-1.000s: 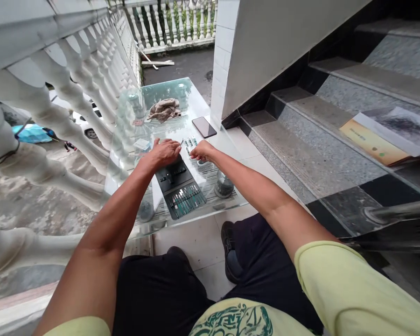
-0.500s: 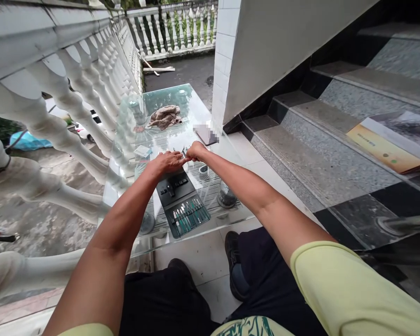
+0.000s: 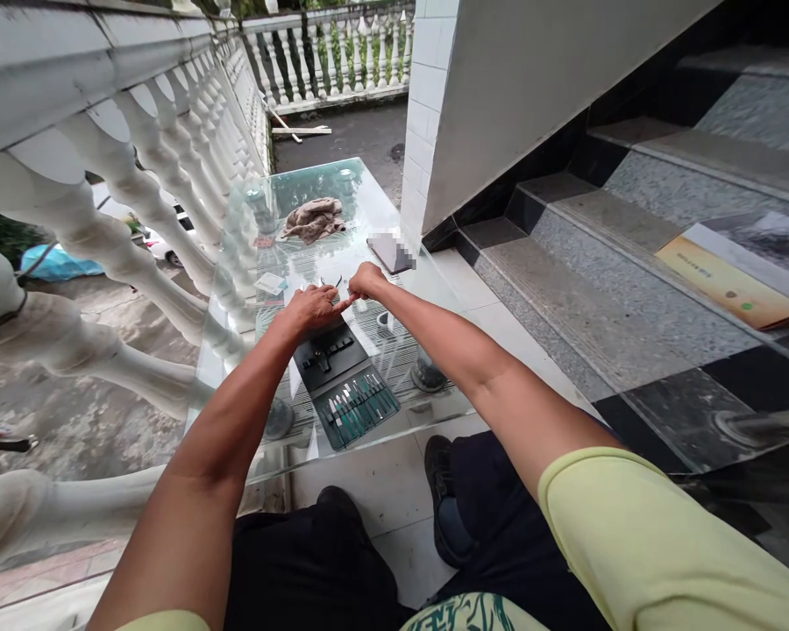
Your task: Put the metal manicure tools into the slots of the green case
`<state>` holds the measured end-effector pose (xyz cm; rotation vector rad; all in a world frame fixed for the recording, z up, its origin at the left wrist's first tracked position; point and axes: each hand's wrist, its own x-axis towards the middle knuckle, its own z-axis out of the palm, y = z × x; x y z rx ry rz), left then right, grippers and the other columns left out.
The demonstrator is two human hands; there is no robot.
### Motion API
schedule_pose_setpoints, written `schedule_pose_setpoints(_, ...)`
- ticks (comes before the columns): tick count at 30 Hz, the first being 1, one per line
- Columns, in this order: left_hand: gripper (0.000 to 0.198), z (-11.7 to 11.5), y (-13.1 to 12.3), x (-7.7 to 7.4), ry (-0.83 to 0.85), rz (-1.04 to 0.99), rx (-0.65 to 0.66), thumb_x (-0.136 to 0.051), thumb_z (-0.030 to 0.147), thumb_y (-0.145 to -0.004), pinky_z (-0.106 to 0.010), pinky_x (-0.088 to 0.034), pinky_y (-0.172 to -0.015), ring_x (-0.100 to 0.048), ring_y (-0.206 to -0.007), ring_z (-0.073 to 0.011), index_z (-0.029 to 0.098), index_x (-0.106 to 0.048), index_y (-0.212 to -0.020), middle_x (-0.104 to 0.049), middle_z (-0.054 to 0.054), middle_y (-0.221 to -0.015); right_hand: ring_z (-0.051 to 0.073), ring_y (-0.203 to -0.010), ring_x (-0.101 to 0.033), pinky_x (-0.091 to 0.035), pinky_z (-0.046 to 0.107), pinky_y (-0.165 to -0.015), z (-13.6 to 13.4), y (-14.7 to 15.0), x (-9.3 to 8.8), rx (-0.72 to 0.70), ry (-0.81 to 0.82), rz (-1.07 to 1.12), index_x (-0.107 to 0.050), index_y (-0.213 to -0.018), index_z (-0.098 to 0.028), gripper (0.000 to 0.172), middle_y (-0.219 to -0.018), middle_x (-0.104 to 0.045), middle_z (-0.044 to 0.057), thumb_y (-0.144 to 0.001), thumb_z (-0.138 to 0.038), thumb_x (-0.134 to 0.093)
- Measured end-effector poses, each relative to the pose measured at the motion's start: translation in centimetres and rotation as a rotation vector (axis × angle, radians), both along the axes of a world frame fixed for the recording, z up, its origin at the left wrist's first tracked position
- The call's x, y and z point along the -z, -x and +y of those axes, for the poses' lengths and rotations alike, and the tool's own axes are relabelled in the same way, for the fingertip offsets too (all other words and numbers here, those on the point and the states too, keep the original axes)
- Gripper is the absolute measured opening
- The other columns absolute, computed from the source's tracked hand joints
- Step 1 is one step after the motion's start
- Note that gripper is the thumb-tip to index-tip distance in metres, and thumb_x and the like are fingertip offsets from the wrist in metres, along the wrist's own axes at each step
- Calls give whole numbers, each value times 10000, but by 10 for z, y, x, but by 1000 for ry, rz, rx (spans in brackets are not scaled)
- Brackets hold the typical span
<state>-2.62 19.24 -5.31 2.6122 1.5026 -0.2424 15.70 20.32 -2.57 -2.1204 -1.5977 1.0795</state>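
My left hand [image 3: 316,307] lies palm down over the far end of an unfolded dark tool case [image 3: 332,358], fingers apart, one digit reaching to my right hand. Curled closed just to its right is my right hand [image 3: 366,282]; whatever it may grip is hidden, though a small shiny bit shows beside its fingers. In the case's near panel sits a row of slim metal manicure tools [image 3: 358,399]. The middle panel has black loops with one dark tool [image 3: 320,352] in them. Beyond my left hand, small metal pieces [image 3: 332,281] rest on white paper.
The glass table [image 3: 289,188] carries a crumpled brown cloth [image 3: 314,219], a dark flat item partly pixelated [image 3: 389,252], a small white-blue packet [image 3: 272,283] and a white roundish object [image 3: 385,322]. White balusters [image 3: 158,202] stand left; stone steps [image 3: 565,263] rise right, bearing a printed bag [image 3: 729,272].
The view has shifted slightly. The thin shiny piece that stuck up beside my right hand's fingers shows less now. Both hands stay close together in nearly the same place.
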Motion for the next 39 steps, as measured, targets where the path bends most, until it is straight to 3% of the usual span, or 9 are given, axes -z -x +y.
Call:
schedule_pose_setpoints(6,715,-9,9,-11,-52,-92,-42,-390,611,-1318,-638,-428,-1481,-533,-1844,-437,280,-654,-1894,-578,-151,-2004,192,-607,-768,-603,244,-682,-11,-18,-5,40,-85,-51,-916,-1234,-19,162,-622,-786,56,-1121,-135,-921)
schedule_pose_setpoints(10,723,-30,22,-18,-168,-159,-115,-372,518,-1320,-638,-376,-1534,-486,-1882,-419,206,-583,-1937,-522,-187,-2034,354,-1183,-920,-683,361,-1033,-35,-40,3,-143,-343,-246,-956,-1286,-57,248,-1232,-959,248,-1183,-147,-749)
schedule_pose_setpoints(12,717,-48,29,-20,-182,-151,-158,-408,505,-1310,-640,-381,-1536,-492,-1880,-429,194,-575,-1935,-488,-201,-2051,395,-1471,-827,-631,413,-1222,-49,-42,9,-296,-462,-342,-923,-1477,-83,390,-1533,-897,257,-1226,-149,-631)
schedule_pose_setpoints(14,705,-69,35,-20,-168,-132,-179,-460,510,-1297,-644,-386,-1535,-504,-1872,-443,211,-582,-1923,-478,-199,-2057,402,-1600,-730,-561,441,-1332,-63,-35,16,-442,-500,-400,-862,-1599,-76,462,-1648,-839,260,-1246,-159,-575)
schedule_pose_setpoints(17,700,-97,44,-18,-159,-130,-180,-499,513,-1286,-657,-392,-1533,-493,-1877,-456,221,-571,-1919,-478,-208,-2053,424,-1609,-671,-507,497,-1373,-77,-18,25,-581,-503,-468,-838,-1588,-32,478,-1652,-811,298,-1252,-172,-528)
schedule_pose_setpoints(22,701,-123,54,-14,-232,-196,-225,-529,504,-1286,-668,-386,-1539,-471,-1893,-441,272,-524,-1947,-491,-199,-2047,445,-1589,-633,-456,546,-1374,-81,-6,36,-631,-511,-518,-824,-1557,19,528,-1659,-772,355,-1269,-201,-441)
schedule_pose_setpoints(30,767,-134,59,0,-227,-246,-229,-545,473,-1264,-668,-345,-1568,-391,-1936,-446,222,-469,-1985,-407,-222,-2085,442,-1490,-639,-440,569,-1324,-72,-14,46,-697,-573,-581,-817,-1522,18,524,-1601,-795,350,-1256,-153,-399)
schedule_pose_setpoints(34,807,-134,64,2,-267,-331,-243,-587,439,-1237,-722,-325,-1570,-368,-1939,-472,292,-423,-2014,-394,-201,-2091,441,-1497,-647,-451,545,-1316,-69,-15,44,-715,-580,-581,-814,-1525,26,510,-1600,-794,351,-1249,-144,-420)
schedule_pose_setpoints(39,804,-150,70,-4,-336,-434,-299,-675,451,-1203,-777,-440,-1494,-470,-1842,-547,289,-466,-1963,-506,-252,-1975,442,-1482,-681,-516,506,-1232,-95,-38,30,-603,-616,-525,-812,-1546,-13,462,-1602,-807,323,-1244,-185,-508)
